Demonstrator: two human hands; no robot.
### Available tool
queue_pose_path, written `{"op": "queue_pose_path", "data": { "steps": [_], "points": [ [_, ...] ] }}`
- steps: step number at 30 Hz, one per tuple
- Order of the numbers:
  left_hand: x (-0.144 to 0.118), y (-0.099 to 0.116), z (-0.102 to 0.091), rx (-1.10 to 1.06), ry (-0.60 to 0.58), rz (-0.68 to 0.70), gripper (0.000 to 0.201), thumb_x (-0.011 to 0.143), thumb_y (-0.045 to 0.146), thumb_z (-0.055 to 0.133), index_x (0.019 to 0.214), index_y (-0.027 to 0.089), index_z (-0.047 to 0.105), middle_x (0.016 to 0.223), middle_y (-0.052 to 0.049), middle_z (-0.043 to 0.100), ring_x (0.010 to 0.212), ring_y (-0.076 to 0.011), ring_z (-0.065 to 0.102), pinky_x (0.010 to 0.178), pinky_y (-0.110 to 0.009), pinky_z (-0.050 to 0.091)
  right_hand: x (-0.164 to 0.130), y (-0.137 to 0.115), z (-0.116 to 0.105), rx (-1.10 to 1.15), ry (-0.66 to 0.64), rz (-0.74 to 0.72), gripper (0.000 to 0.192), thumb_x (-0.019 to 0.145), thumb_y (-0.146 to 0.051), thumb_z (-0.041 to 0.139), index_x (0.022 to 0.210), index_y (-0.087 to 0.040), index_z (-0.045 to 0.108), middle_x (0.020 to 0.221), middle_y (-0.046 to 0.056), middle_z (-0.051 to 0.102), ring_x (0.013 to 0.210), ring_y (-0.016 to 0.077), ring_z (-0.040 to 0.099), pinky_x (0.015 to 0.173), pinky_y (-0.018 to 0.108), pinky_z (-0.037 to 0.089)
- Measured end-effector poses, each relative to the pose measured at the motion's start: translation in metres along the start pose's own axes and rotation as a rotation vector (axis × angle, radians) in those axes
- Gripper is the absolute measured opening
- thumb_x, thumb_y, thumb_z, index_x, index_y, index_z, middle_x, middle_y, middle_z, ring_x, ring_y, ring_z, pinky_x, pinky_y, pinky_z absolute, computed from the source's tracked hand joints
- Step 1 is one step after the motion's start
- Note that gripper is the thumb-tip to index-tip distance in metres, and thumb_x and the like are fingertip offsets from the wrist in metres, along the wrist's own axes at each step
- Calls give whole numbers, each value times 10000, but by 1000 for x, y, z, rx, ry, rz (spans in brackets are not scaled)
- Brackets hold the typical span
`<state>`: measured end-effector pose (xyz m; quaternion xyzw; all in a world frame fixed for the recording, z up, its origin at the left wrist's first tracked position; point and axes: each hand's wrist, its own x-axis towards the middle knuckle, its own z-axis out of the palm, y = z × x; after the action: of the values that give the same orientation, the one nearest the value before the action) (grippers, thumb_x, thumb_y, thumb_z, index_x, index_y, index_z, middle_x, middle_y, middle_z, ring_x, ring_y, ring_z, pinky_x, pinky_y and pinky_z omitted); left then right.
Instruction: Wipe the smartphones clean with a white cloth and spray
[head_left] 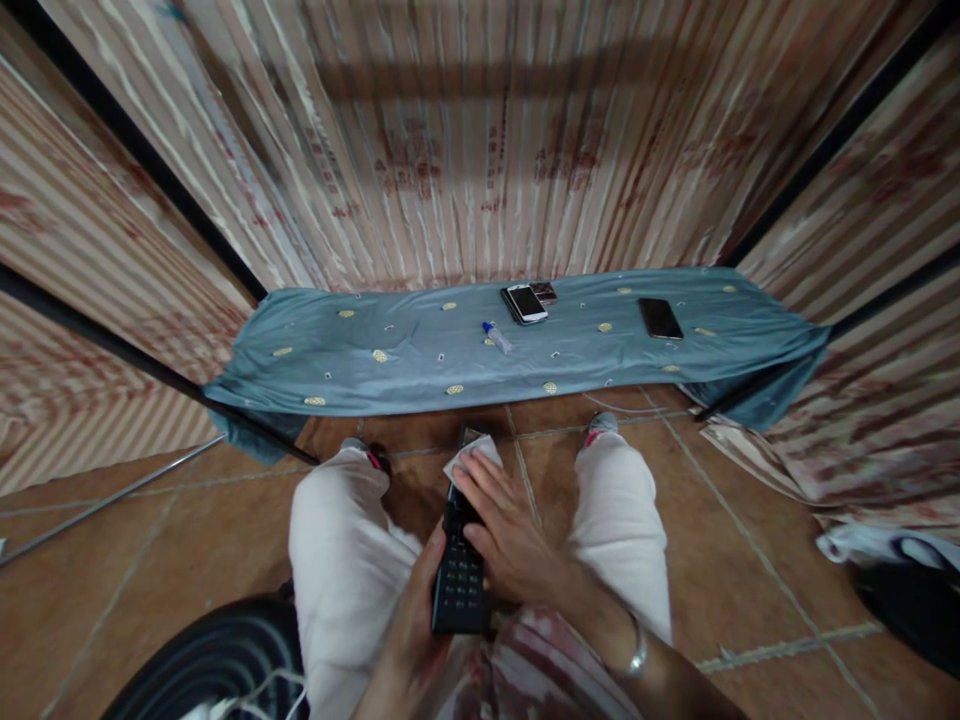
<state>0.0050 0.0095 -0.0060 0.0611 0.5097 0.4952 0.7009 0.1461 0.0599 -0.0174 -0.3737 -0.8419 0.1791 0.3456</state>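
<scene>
Held over the lap, a black keypad phone [459,575] sits clamped in the left hand [416,625]; the right hand [506,535] presses a white cloth [471,458] onto its upper end, fingers flat, gripping nothing.

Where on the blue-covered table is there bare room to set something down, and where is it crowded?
The blue cloth is bare along its left half, from the left edge to the small bottle. A smaller gap lies between the white phone and the dark phone. It is crowded mid-table around the bottle and white phone.
</scene>
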Motion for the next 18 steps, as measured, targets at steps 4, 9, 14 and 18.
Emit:
{"op": "queue_pose_path", "data": {
  "steps": [4,9,14,18],
  "points": [
    [8,0,-4,-20,-5,102,372,766,419,703,1064,197,732,1160,-75,720,1218,-248,581,1006,-324,473,-11,-15,2,41,-136,-63,563,991,-287,386,1514,-131,247,1577,127,299,1489,235,159,1179,479,311],
    [3,-1,-5,160,-59,171,522,762,474,716,1195,186,676,1154,-89,718,1158,-270,614,926,-326,519,8,6,-1,-90,-136,-89,535,955,-332,505,1441,-141,390,1529,144,385,1476,271,205,1166,522,320],
    [4,-6,-16,243,-43,208,522,755,437,733,1198,167,675,1120,-116,731,1165,-296,612,920,-343,525,17,12,-5,-103,-85,-80,507,962,-294,487,1422,-101,398,1523,187,375,1478,282,194,1160,534,326],
    [15,-8,-33,253,76,313,290,733,244,756,1019,198,745,1256,-103,677,1381,-263,421,1128,-320,328,4,-6,-2,-2,-147,-167,508,967,-364,488,1394,-98,419,1477,176,447,1472,252,220,1153,473,360]
  ]
}}
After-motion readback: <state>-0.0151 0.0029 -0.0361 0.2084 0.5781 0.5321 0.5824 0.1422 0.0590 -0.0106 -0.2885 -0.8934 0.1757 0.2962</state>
